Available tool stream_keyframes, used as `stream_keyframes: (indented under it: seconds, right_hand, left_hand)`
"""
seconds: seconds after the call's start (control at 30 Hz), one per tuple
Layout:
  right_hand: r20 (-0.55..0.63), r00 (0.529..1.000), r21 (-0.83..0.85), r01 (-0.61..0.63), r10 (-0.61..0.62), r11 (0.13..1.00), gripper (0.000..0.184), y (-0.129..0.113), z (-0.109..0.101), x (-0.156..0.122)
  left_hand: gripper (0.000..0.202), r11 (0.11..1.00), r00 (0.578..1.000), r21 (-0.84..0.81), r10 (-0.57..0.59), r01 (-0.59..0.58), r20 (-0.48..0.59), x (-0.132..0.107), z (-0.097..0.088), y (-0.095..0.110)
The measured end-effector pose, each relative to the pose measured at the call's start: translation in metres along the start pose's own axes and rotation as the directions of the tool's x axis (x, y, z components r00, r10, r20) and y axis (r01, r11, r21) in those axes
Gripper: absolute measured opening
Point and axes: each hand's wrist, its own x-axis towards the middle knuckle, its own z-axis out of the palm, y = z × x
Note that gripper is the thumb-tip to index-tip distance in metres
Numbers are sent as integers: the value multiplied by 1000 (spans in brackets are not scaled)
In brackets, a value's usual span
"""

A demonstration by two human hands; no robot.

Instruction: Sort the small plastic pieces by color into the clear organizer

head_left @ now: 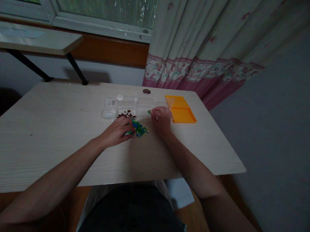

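Observation:
A small pile of green, blue and yellow pieces (141, 130) lies on the table, in front of a clear divided tray (109, 114). My left hand (120, 130) rests at the pile's left edge, its thumb and curved fingers apart; whether a piece lies under the fingertips is hard to see. Over the right part of the tray, my right hand (162, 119) pinches a small green piece (149, 112) at its fingertips. Brown pieces (127, 114) fill a front compartment of the tray, partly hidden behind my left hand. The pieces are too small to name in kind.
An open orange case (184, 114) lies right of the tray, beside my right hand. Behind the tray is a dark round object (146, 91). A raised shelf (52, 45) on black legs stands at the back left. A curtain (197, 56) hangs behind the table (65, 135).

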Motion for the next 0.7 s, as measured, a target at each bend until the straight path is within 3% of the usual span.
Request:
stream_keyframes:
  seconds: [0.7]
  right_hand:
    - [20,1000,2,-4,4,1000,26,-4,-2,0]
  left_hand:
    - [20,998,998,-39,-51,50,-30,1,3,0]
